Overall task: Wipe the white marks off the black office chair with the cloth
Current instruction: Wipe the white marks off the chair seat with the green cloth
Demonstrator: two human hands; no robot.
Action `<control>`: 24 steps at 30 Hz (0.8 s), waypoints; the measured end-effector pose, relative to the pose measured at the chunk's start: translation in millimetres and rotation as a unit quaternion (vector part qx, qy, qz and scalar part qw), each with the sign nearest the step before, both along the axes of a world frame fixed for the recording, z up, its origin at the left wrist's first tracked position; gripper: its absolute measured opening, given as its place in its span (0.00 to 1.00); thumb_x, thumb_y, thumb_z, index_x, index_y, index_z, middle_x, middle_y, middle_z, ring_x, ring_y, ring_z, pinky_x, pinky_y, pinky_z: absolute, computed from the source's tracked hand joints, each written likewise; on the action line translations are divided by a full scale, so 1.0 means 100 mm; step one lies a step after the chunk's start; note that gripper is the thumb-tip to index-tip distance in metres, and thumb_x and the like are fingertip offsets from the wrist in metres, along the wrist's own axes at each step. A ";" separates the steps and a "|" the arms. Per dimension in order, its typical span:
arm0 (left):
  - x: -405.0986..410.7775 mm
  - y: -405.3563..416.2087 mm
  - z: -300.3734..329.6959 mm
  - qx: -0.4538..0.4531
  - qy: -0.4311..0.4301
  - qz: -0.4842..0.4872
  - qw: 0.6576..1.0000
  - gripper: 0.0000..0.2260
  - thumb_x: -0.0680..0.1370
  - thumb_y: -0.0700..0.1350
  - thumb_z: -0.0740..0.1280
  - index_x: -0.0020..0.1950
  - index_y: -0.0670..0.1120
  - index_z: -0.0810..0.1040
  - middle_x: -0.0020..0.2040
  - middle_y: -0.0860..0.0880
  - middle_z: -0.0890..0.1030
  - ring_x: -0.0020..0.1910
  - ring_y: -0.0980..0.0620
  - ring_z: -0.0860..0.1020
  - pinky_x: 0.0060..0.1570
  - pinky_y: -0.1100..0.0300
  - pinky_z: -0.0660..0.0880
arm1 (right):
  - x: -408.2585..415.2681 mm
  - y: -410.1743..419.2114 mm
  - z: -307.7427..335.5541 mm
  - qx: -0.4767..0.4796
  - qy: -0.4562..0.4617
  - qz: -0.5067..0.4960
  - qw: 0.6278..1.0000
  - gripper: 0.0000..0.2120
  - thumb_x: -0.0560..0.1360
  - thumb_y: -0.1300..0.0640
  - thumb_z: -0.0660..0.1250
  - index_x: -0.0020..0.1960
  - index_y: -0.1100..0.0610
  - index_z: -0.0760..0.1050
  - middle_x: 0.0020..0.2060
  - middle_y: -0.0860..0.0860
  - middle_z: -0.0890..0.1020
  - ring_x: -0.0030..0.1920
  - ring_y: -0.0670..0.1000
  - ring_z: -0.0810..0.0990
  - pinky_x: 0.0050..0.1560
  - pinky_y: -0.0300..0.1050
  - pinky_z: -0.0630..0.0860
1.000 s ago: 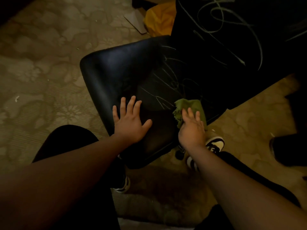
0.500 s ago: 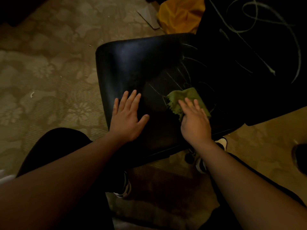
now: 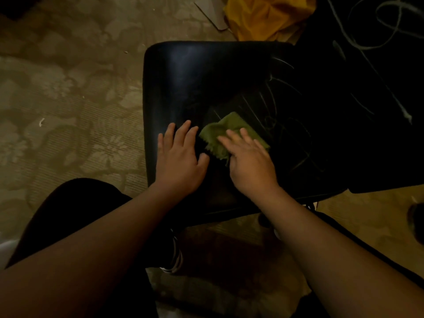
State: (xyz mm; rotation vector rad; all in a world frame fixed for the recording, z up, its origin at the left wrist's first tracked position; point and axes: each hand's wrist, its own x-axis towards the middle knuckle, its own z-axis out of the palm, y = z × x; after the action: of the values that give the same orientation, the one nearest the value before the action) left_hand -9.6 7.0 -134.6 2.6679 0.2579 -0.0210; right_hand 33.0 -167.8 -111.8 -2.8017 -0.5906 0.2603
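The black office chair's seat (image 3: 190,83) fills the middle of the head view, its backrest (image 3: 376,92) at the right. White scribbled marks (image 3: 277,92) cross the seat's right half and the backrest. A green cloth (image 3: 215,131) lies on the seat under my right hand (image 3: 247,161), which presses flat on it with fingers spread. My left hand (image 3: 179,159) rests flat on the bare seat just left of the cloth, fingers apart, holding nothing.
A patterned beige carpet (image 3: 68,99) surrounds the chair. Yellow fabric (image 3: 263,17) and a piece of cardboard (image 3: 213,12) lie beyond the seat. My dark-clothed legs and a striped shoe (image 3: 174,255) are below the seat's front edge.
My right hand has slid the cloth leftward across the seat, closer to my left hand. The view has shifted, so the chair sits further right and lower in frame.
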 end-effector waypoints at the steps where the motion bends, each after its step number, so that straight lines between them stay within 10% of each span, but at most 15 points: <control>1: 0.01 0.00 0.00 -0.001 -0.002 0.001 1.000 0.31 0.79 0.57 0.59 0.81 0.50 0.59 0.82 0.49 0.56 0.82 0.45 0.46 0.79 0.44 0.41 | 0.10 -0.02 0.00 0.000 -0.002 -0.033 0.999 0.28 0.80 0.61 0.57 0.77 0.43 0.62 0.78 0.44 0.62 0.80 0.50 0.53 0.78 0.54 0.55; 5: 0.05 0.06 -0.02 0.005 0.004 -0.013 1.000 0.31 0.79 0.58 0.58 0.81 0.51 0.58 0.83 0.50 0.54 0.82 0.46 0.45 0.79 0.44 0.40 | 0.34 0.03 0.01 0.007 0.007 -0.160 0.987 0.29 0.79 0.62 0.57 0.78 0.46 0.62 0.79 0.47 0.61 0.80 0.54 0.53 0.78 0.56 0.55; 12: 0.17 0.25 -0.05 -0.007 -0.011 -0.028 1.000 0.37 0.74 0.63 0.54 0.80 0.48 0.60 0.82 0.49 0.59 0.82 0.46 0.50 0.79 0.44 0.44 | 0.10 0.46 0.00 0.016 0.020 0.069 0.997 0.25 0.80 0.59 0.57 0.76 0.48 0.65 0.78 0.47 0.62 0.80 0.53 0.52 0.79 0.53 0.50; 24: 0.38 0.24 0.02 -0.012 0.011 -0.003 1.000 0.31 0.79 0.54 0.57 0.81 0.49 0.58 0.83 0.52 0.54 0.82 0.50 0.44 0.79 0.44 0.41 | 0.96 0.53 -0.04 -0.011 0.008 -0.053 0.999 0.30 0.78 0.62 0.59 0.78 0.46 0.61 0.79 0.46 0.60 0.80 0.54 0.51 0.78 0.57 0.52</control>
State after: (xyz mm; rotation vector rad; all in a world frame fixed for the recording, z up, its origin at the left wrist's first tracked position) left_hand 28.1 30.9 -132.8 2.6460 0.2550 -0.0562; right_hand 128.6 -115.0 -115.7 -2.8382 -0.4368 0.2688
